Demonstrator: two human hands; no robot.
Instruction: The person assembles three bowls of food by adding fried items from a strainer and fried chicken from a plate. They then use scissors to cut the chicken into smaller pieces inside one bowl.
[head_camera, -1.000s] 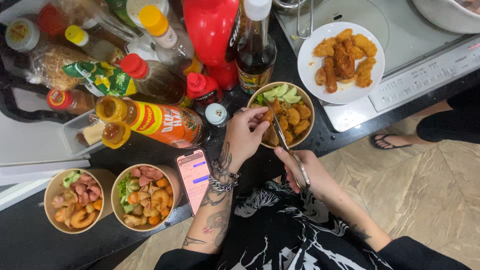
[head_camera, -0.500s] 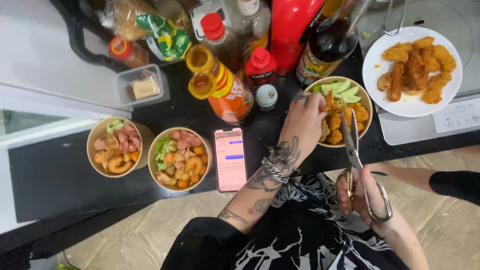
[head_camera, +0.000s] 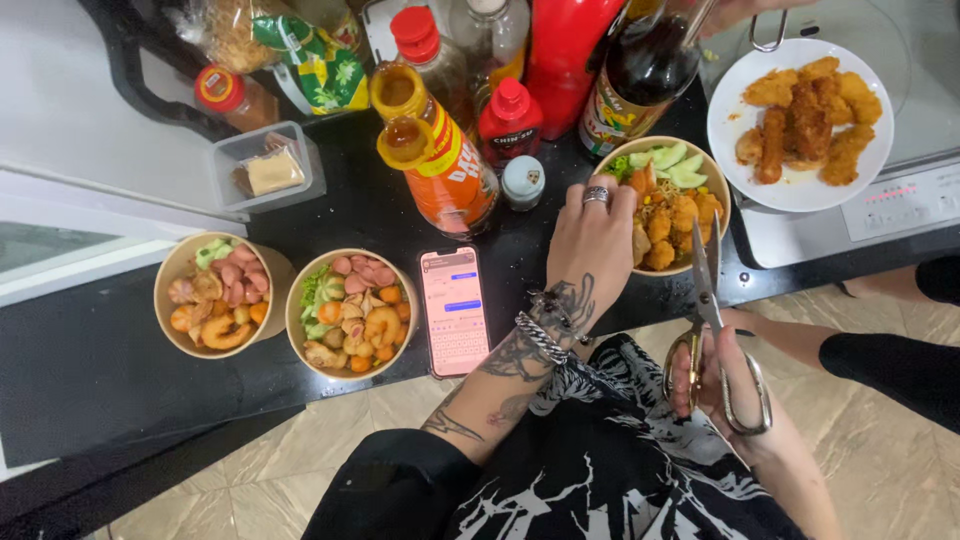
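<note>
Three filled paper bowls (head_camera: 222, 292) (head_camera: 351, 311) (head_camera: 668, 200), one white plate (head_camera: 735, 160) of fried pieces, one phone (head_camera: 455, 310), one scissors (head_camera: 712, 320), perhaps seven sauce bottles (head_camera: 436, 160).

The right hand (head_camera: 722, 385) now holds the scissors (head_camera: 712, 330) pulled back from the food, with only the blade tips over the near edge of the bowl (head_camera: 715, 190). A second ago the blades reached into it. The left hand (head_camera: 592, 240) now lies over the bowl's left rim.
</note>
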